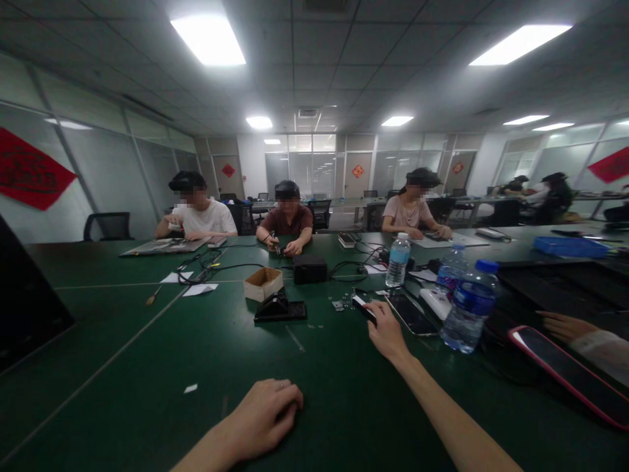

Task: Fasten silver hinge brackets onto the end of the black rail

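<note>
1. Head view, right hand: I see the right hand [387,333] reaching forward over the green table [171,367]; its fingers are drawn narrow around the near end of a slim black-and-white bar [359,301]; I cannot tell whether the bar touches the tabletop.
2. Head view, around the bar: I make out small loose parts [338,306] just left of it; a dark phone [411,314] lies just to its right; a clear bottle [398,261] stands upright beyond the phone.
3. Head view, left hand: I have the left hand [263,414] resting on the table near the front edge; its fingers curl loosely, a narrow gap showing between thumb and forefinger; the palm is hidden from me; a black stand [280,309] sits farther back, beside an open-topped box [263,284].
</note>
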Tool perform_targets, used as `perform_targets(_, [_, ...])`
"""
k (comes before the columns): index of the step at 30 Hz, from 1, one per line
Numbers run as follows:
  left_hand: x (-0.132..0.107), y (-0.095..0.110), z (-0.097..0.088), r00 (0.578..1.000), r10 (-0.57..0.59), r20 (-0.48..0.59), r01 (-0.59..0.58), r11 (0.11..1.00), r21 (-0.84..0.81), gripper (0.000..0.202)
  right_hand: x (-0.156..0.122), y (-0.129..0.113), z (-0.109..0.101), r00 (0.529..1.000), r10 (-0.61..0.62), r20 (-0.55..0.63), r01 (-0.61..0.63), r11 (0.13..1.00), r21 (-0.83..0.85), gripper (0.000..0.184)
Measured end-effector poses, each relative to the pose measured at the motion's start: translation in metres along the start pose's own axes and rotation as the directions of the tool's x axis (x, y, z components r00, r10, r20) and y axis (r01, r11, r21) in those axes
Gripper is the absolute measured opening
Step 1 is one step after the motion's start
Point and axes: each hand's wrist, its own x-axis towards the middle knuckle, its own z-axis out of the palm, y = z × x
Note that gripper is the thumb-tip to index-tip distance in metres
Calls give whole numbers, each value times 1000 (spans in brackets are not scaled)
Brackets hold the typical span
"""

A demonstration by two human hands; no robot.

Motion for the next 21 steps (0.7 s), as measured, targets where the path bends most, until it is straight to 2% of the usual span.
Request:
perform_targets(6, [-2,2,-2,1000,-2,-7,2,1000,0,20,-2,-3,-2,1000,-17,-20,17,1000,14,36])
perform_targets(9, [-4,-2,2,998,23,-57,-23,1000,-11,20,-4,-15,-4,994,-105,-17,106,992,61,33])
perform_targets(11, [-4,-7,7,989,31,-147,-31,1000,5,19,-7,-29,-5,979,-204,5,202,973,111,33])
perform_targets(13, [-3,-13,12,958,-3,-287,6,1000,9,19,-12,-48,-7,952,-303,52,292,943,159,35])
perform_targets(16, [-1,-20,16,880,-146,-451,130,989,-67,22,-25,-81,-7,884,-436,170,400,893,208,30])
perform_targets(18, [0,-24,16,839,-242,-486,212,970,-117,27,-35,-100,-5,837,-490,244,446,869,216,24])
perform_targets(21, [2,-26,15,815,-311,-488,279,950,-141,30,-48,-122,0,802,-515,303,459,856,239,20])
